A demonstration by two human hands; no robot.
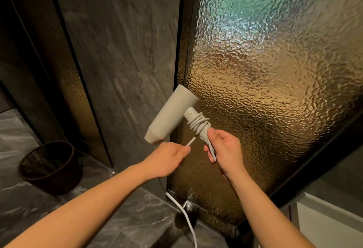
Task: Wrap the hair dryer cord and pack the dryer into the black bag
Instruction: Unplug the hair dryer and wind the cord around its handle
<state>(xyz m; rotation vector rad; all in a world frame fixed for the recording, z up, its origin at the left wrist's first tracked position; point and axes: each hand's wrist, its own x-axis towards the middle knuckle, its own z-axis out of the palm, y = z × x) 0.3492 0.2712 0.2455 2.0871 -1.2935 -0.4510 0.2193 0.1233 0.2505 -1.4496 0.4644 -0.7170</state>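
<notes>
A pale beige hair dryer (171, 114) is held up in front of me, its barrel slanting down to the left. Its cord (198, 123) is coiled in several turns around the handle. My right hand (225, 150) grips the lower end of the handle. My left hand (170, 157) pinches a taut stretch of the cord just left of the handle. A loose length of white cord (187, 221) hangs down toward the floor below my hands. No black bag is in view.
Textured amber glass panel (275, 90) stands right behind the dryer, a dark stone wall (121, 51) to its left. A dark woven waste basket (51, 166) sits on the marble floor at lower left. A white counter edge (330, 220) shows at lower right.
</notes>
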